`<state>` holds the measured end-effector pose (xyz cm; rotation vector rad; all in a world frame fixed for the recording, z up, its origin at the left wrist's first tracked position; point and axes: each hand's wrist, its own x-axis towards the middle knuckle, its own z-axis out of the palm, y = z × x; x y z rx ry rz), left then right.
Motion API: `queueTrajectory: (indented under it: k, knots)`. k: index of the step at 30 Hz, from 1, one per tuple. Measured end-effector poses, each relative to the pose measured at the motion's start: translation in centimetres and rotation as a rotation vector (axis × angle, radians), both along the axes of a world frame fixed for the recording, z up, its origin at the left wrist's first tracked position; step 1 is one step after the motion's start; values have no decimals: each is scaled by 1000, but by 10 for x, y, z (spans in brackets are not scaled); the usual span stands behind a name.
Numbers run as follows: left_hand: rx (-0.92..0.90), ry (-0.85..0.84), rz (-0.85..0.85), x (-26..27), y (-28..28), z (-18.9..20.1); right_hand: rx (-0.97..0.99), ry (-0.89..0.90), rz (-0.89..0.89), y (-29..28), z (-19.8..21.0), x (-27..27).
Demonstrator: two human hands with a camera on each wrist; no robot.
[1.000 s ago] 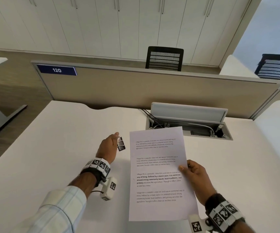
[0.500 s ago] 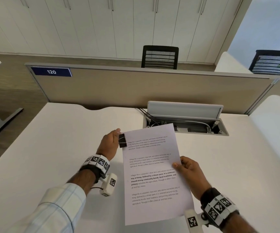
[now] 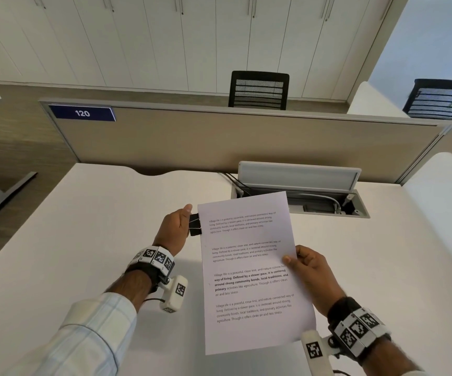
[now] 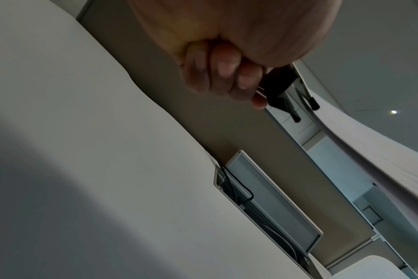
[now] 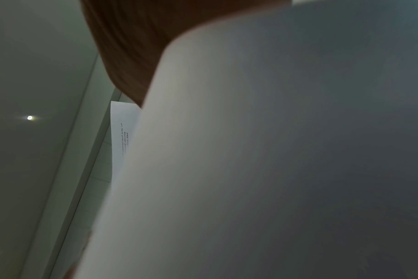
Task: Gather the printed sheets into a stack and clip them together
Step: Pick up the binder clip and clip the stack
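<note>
The stack of printed sheets [image 3: 249, 267] is held in the air above the white desk [image 3: 84, 240], on the near side of the open cable tray [image 3: 300, 196], with its printed face toward the head camera. The right hand [image 3: 310, 270] grips the stack at the middle of its right long edge, thumb on the printed face and the remaining fingers curled behind. The left hand [image 3: 174, 230] pinches the wire levers of a black binder clip [image 3: 194, 224], which sits at the left long edge of the stack near its upper corner. In the left wrist view the fingers [image 4: 223, 66] are curled tightly and the clip [image 4: 278, 85] projects beyond them. Whether the clip mouth already encloses the paper edge or only touches it cannot be determined from these views. Handling judgement: the stack is light, thin and flexible; the right wrist view shows the sheets [image 5: 274, 151] bowing and one sheet separating at a corner, so individual sheets are liable to slip out of alignment. Support should remain at mid-edge with a firm pinch, so the sheets stay square. The clip is small, rigid and spring-loaded; take hold of it by both levers and squeeze fully before seating. The probable remaining step is to seat the clip over all sheet edges and release the levers.
</note>
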<state>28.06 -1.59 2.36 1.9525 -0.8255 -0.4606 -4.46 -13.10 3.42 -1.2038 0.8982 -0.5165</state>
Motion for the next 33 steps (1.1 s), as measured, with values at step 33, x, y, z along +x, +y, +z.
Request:
queueTrajectory:
  k: [33]
  knots:
    - [26,19,-24,1,-4,5,-7,1,90,1,-10,8]
